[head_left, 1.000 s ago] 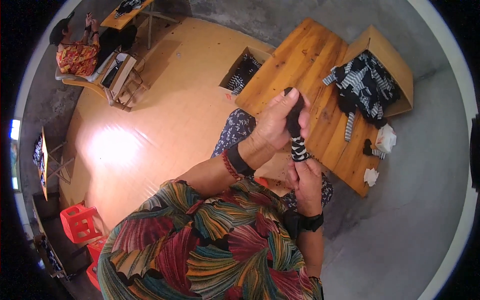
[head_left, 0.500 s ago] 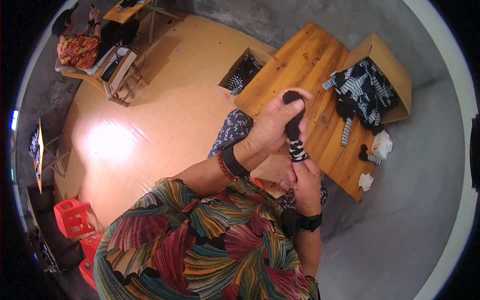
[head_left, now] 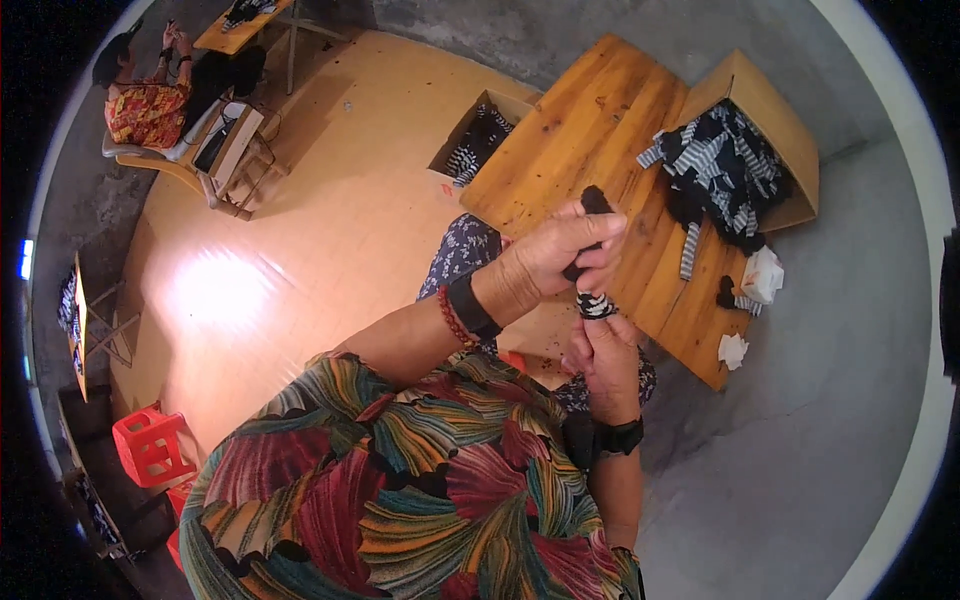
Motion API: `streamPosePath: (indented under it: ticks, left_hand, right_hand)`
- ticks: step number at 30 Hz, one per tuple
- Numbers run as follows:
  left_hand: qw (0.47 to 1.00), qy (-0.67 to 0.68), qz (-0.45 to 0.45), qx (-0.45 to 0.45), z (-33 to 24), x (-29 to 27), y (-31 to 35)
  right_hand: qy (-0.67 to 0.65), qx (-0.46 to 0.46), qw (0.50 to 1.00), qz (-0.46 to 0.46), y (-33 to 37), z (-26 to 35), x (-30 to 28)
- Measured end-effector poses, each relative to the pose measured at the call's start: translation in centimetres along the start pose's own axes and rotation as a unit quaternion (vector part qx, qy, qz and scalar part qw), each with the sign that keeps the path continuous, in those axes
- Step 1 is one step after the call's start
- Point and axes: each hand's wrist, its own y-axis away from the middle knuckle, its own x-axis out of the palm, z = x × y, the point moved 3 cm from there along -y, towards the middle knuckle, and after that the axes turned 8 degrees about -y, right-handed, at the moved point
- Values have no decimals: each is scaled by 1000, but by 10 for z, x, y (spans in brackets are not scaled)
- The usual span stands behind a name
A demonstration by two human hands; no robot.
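A black knitted sock [head_left: 597, 202] with a black-and-white striped leg is stretched upright between my two hands, above the near edge of the table. My left hand [head_left: 570, 243] is wrapped round its black foot part, with the tip sticking out over the fingers. Below it, my right hand [head_left: 608, 362] is closed on the bunched striped end. Some of the sock is hidden inside both hands.
On the wooden table [head_left: 570, 120], a tipped cardboard box [head_left: 795, 150] spills striped socks [head_left: 720, 160]. Near them lie a white packet [head_left: 763, 276] and crumpled paper [head_left: 732, 350]. Another box [head_left: 440, 153] stands beyond. Red stools [head_left: 150, 447] and a seated person [head_left: 148, 115] are at left.
My left hand has closed its fingers round the black part, which was more exposed before. My right hand keeps its hold on the striped end. The view has shifted slightly.
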Motion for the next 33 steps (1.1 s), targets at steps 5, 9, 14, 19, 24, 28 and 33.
streamPosePath:
  ticks: [5,9,14,19,24,28,33]
  left_hand:
    - [1000,3,-14,11,1,2,-2]
    - [985,46,-147,82,-10,14,0]
    - [972,-34,-165,164,-24,8,-2]
    - [982,12,-156,102,-22,7,-4]
    - [981,2,-153,116,-9,2,-9]
    - [982,-62,-146,105,-4,1,-4]
    - [982,-87,-123,111,-8,9,6]
  right_hand:
    - [-159,66,976,132,-2,-5,13]
    - [-161,62,976,136,0,4,11]
    - [-4,6,999,34,6,14,8]
    - [183,-139,973,-5,-5,7,-15]
    - [132,-89,987,-35,-6,3,-3]
    - [44,-51,997,-23,-2,-2,8]
    - [-142,47,980,131,-9,-6,20]
